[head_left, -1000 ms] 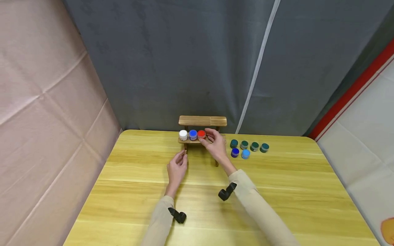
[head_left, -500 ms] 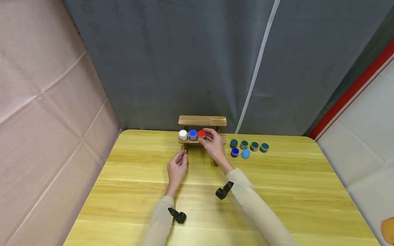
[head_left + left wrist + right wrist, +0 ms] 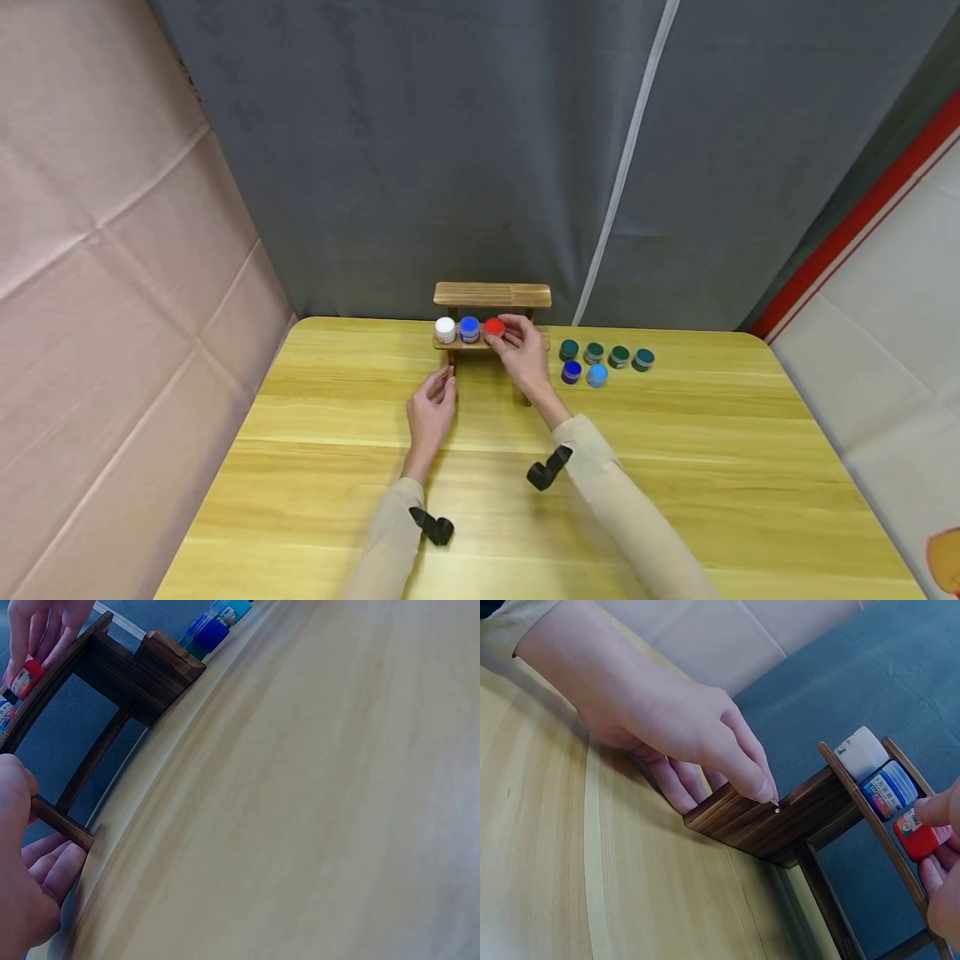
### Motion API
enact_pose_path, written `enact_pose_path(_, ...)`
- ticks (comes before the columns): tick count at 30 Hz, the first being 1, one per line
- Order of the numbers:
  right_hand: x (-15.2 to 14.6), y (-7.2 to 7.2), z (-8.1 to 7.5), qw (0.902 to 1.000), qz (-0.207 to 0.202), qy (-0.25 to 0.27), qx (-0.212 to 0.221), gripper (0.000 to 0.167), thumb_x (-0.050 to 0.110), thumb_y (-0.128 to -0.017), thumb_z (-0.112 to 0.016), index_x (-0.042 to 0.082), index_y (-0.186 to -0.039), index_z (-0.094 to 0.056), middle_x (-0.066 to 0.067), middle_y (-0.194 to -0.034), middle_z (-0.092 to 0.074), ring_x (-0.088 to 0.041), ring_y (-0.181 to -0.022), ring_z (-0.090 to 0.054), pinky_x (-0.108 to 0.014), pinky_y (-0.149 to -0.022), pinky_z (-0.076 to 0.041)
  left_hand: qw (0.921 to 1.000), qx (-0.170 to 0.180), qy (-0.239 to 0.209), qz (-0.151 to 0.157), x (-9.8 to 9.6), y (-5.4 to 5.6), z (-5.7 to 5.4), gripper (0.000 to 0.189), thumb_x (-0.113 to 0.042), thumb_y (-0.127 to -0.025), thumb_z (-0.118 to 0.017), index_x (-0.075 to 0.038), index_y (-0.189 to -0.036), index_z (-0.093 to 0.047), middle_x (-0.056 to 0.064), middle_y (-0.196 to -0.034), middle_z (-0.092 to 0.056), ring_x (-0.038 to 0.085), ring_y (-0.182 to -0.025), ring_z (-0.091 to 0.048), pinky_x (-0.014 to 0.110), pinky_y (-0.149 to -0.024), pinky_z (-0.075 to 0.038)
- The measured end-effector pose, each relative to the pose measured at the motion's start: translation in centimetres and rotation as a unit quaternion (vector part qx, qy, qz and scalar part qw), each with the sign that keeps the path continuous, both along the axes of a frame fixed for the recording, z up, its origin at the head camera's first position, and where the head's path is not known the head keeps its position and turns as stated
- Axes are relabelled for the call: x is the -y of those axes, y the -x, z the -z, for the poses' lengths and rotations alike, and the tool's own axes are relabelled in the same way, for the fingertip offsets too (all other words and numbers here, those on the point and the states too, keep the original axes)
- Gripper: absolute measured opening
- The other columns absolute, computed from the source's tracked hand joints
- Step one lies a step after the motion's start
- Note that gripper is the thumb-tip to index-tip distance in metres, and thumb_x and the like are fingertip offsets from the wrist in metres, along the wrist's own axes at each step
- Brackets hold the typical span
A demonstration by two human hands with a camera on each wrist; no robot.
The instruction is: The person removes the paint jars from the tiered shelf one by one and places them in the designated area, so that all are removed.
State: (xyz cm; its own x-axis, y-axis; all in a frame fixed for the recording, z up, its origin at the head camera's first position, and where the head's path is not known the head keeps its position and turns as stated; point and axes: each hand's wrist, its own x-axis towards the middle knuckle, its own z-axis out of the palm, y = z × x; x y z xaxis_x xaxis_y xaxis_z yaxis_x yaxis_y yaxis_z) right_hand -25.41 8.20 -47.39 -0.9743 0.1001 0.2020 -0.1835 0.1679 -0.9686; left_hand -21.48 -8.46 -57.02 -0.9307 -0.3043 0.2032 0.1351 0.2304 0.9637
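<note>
A small two-tier wooden stand (image 3: pixel 492 294) is set at the back of the table. My left hand (image 3: pixel 431 408) holds its left leg (image 3: pixel 787 821) low down, thumb on one side and fingers on the other. On the lower tier a white-lidded paint jar (image 3: pixel 445 331), a blue paint jar (image 3: pixel 469 331) and a red paint jar (image 3: pixel 493 327) sit in a row from left to right. Between thumb and fingers, my right hand (image 3: pixel 525 358) pinches the red jar, as the right wrist view shows. That hand covers the right part of the lower tier.
Right of the stand, several dark green-lidded jars (image 3: pixel 594 353) line up on the table (image 3: pixel 675 467). In front of them are a dark blue jar (image 3: pixel 571 372) and a light blue jar (image 3: pixel 597 376). A grey curtain (image 3: pixel 420 167) hangs right behind the table's back edge.
The red jar has shifted slightly to the right with my right hand, widening the gap to the blue jar. My left hand stays on the leg.
</note>
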Motion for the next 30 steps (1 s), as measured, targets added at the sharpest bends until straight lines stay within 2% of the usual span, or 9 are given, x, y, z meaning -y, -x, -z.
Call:
enact_pose_path(7,-1.1,-0.5,0.0,0.9995,0.008,0.026,-0.013,0.039,-0.002,-0.093,-0.077,-0.005,-0.13,-0.064,-0.027,-0.131,-0.066,-0.041,-0.124,-0.067,-0.049,-0.114,-0.057,1.0,0.002,-0.001,0.004,0.0,-0.1,-0.1,0.031,-0.008,-0.099,-0.072,-0.006,-0.13,-0.074,0.024,-0.125,-0.075,0.04,-0.113,-0.076,0.033,-0.092,-0.066)
enact_pose_path(14,-2.4,-0.9,-0.2,0.9994,0.023,0.025,0.002,0.04,0.001,-0.093,-0.079,-0.002,-0.131,-0.065,-0.025,-0.133,-0.067,-0.039,-0.126,-0.068,-0.044,-0.112,-0.058,1.0,0.001,-0.001,0.007,0.0,-0.4,-0.4,0.031,-0.008,-0.1,-0.071,-0.004,-0.131,-0.073,0.025,-0.125,-0.074,0.041,-0.114,-0.075,0.034,-0.093,-0.066)
enact_pose_path(20,-3.4,-1.1,-0.1,0.9992,0.033,0.023,-0.001,0.042,-0.001,-0.094,-0.077,-0.003,-0.133,-0.064,-0.026,-0.135,-0.066,-0.039,-0.127,-0.067,-0.039,-0.111,-0.059,1.0,0.004,-0.004,0.007,-0.1,-0.4,-0.3,0.031,-0.008,-0.1,-0.071,-0.004,-0.131,-0.073,0.025,-0.124,-0.075,0.04,-0.113,-0.076,0.032,-0.092,-0.066)
enact_pose_path(30,-5.0,-1.0,-0.2,0.9985,0.051,0.009,-0.017,0.04,-0.003,-0.094,-0.077,-0.006,-0.131,-0.063,-0.027,-0.131,-0.066,-0.039,-0.123,-0.066,-0.046,-0.115,-0.056,1.0,0.005,0.001,0.003,0.0,-0.3,-0.1,0.032,-0.01,-0.099,-0.072,-0.005,-0.13,-0.073,0.024,-0.124,-0.075,0.039,-0.113,-0.076,0.033,-0.092,-0.066)
